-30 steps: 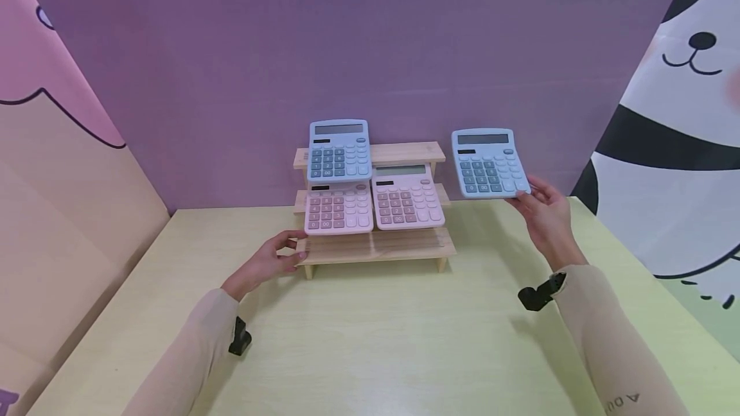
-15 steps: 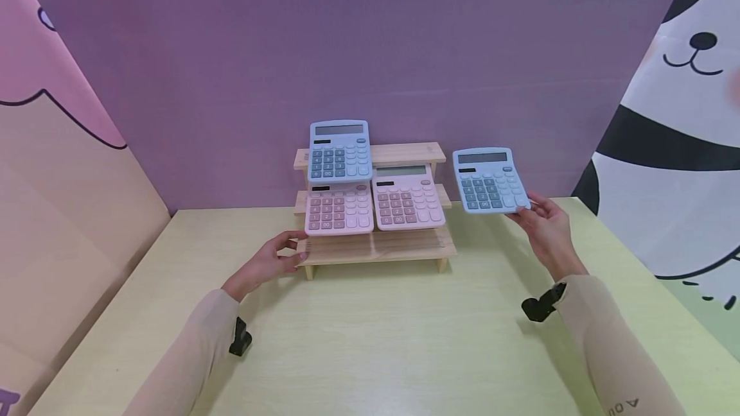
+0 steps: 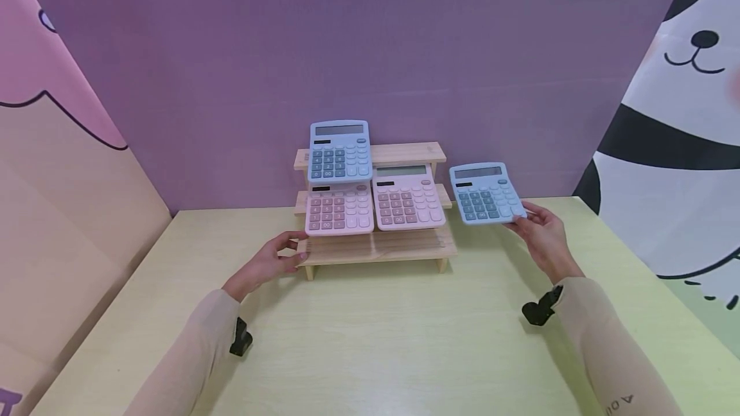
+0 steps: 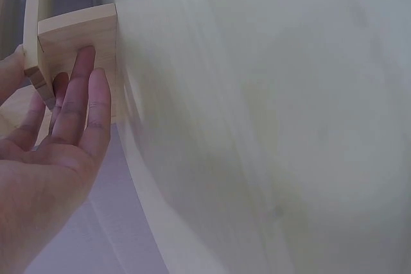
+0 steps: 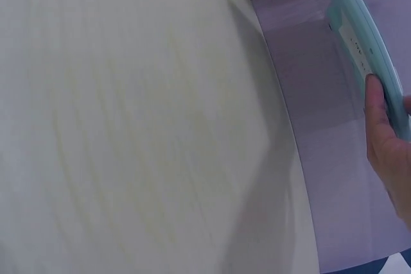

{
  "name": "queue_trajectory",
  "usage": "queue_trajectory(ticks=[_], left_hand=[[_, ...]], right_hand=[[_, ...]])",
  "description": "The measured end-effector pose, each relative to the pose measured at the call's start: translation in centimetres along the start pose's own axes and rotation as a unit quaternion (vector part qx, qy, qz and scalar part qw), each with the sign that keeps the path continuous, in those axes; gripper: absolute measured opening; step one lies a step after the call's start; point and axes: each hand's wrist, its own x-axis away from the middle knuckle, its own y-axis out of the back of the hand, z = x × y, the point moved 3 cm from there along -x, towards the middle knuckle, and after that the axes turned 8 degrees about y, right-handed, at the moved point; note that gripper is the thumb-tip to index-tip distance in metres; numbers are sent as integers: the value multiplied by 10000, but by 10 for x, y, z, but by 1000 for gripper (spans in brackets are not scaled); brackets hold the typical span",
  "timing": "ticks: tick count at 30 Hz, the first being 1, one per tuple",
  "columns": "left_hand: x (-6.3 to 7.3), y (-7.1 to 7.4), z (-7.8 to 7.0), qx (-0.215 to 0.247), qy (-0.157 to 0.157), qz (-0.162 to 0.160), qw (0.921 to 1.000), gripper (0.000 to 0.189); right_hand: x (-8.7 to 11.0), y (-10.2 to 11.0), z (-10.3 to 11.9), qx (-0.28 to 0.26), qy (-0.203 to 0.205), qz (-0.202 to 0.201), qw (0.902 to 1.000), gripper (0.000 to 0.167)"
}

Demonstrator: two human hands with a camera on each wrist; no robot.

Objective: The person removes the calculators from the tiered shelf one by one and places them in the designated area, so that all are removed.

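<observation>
My right hand [image 3: 543, 239] pinches a blue calculator [image 3: 485, 194] by its lower right corner, thumb on the front, holding it up to the right of a three-tier wooden rack [image 3: 381, 248]. In the right wrist view the calculator [image 5: 363, 43] appears edge-on, its back against the fingers. My left hand [image 3: 268, 266] grips the left end of the rack's lowest shelf. The left wrist view has that shelf board [image 4: 38, 36] between thumb and fingers. Another blue calculator [image 3: 340, 151] leans on the top tier. Below it are two pink calculators [image 3: 339, 210], side by side.
The rack stands on a pale wooden table [image 3: 370, 332], close to a purple backdrop [image 3: 370, 43]. A panda-print panel [image 3: 688, 127] borders the right side, and a pink and beige panel [image 3: 63, 198] the left.
My right hand has lowered the blue calculator and brought it slightly left, closer to the rack; it also tilts back more. My left hand and the rack have stayed in place.
</observation>
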Motion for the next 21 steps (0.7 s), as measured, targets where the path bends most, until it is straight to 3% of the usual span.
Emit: queue_trajectory(ticks=[13, 21], left_hand=[[-1, 0, 0, -19, -26, -5, 10000, 51], [1, 0, -1, -28, -19, -24, 10000, 51]], right_hand=[[-3, 4, -6, 585, -335, -102, 9977, 62], [-5, 4, -9, 808, -530, 56, 9953, 63]])
